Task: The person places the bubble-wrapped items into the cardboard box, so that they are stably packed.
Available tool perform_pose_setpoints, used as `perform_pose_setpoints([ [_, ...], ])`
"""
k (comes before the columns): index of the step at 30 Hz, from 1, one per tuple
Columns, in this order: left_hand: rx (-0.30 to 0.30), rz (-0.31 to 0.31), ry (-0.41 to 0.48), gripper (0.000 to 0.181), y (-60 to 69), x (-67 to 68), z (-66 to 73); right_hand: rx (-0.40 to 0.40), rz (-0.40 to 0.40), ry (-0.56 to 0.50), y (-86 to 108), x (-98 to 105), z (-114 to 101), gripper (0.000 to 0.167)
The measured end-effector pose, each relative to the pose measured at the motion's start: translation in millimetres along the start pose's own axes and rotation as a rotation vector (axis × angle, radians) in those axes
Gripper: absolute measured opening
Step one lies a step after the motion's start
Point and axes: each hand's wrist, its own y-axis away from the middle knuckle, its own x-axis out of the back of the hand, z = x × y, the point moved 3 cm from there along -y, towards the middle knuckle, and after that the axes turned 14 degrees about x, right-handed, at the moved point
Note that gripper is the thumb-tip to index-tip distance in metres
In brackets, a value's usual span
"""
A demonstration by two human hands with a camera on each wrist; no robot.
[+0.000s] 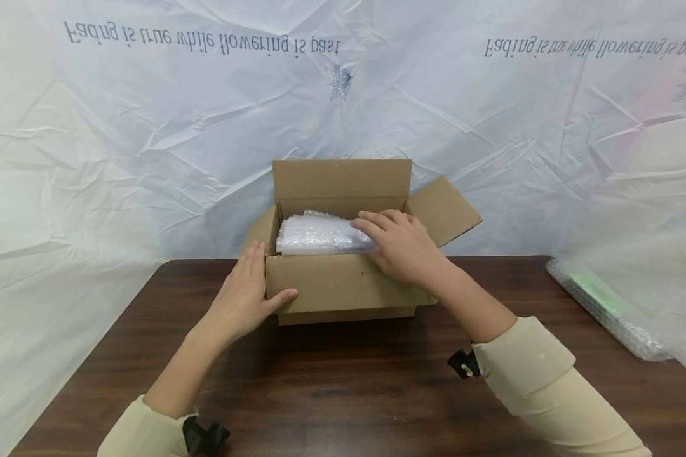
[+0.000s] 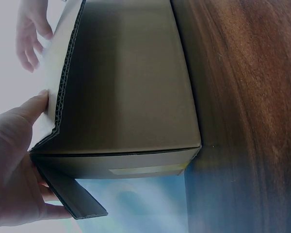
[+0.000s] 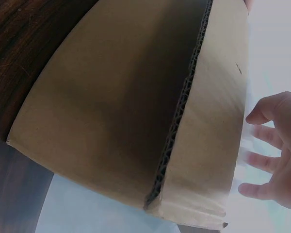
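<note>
A cardboard box (image 1: 326, 285) stands on the table with its flaps folded outward. Inside, near the top, lies a clear bubble-wrap bundle (image 1: 314, 235); what it wraps cannot be made out. My left hand (image 1: 242, 295) holds the box's near left corner, thumb on the front flap and fingers along the left flap (image 2: 70, 194). Over the right part of the bundle is my right hand (image 1: 400, 247), its fingers loosely bent and spread. The right wrist view shows that hand (image 3: 281, 150) just beyond the front flap (image 3: 208, 111), gripping nothing visible.
The dark wooden table (image 1: 331, 393) extends in front of the box. At its right edge lies a flat bubble-wrapped item (image 1: 606, 304) with a green patch. A white printed sheet (image 1: 206, 127) hangs behind and along the sides. The right flap (image 1: 443, 209) sticks outward.
</note>
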Motion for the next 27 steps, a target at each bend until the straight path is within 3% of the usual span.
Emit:
perform_pose_setpoints([
  [9,0.001,0.006,-0.004,0.102,-0.8,0.1,0.3,0.006,0.058,-0.018,13.1,1,6,0.048],
  [17,0.000,0.002,-0.006,0.101,-2.8,2.6,1.0,0.013,0.320,-0.016,49.2,23,31,0.051],
  [23,-0.006,0.017,-0.007,0.100,-2.0,2.4,0.0,-0.120,0.452,-0.008,104.1,37,63,0.052],
  [27,-0.010,0.016,-0.005,0.100,-1.5,2.3,0.8,-0.292,0.424,0.036,148.4,37,91,0.050],
])
